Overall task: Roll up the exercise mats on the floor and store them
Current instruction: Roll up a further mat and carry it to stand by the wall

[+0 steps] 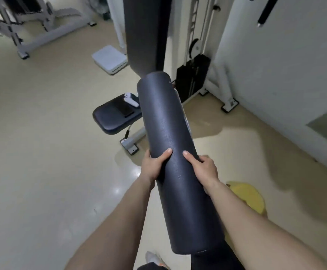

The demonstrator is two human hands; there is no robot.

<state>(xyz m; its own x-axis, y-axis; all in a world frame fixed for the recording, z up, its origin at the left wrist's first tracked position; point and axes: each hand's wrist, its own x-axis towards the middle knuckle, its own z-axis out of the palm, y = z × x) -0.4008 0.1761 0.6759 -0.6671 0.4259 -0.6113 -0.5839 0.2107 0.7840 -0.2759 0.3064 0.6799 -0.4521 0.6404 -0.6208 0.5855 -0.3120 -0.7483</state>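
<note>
A dark blue-black exercise mat [170, 133], rolled into a thick cylinder, is held in the air in front of me, tilted away with its far end up. My left hand [155, 166] grips its left side with the thumb lying over the top. Opposite it, my right hand [204, 169] grips the right side, thumb also on top. The roll's near end hangs above my leg at the bottom of the view.
A padded gym seat [112, 115] with a phone [126, 110] and a white device [131, 99] stands ahead, below a tall dark back pad [145, 32]. A weight stack machine [193, 78] is by the white wall. A yellow object [246, 195] lies on the beige floor at right. A bench [28, 22] stands far left.
</note>
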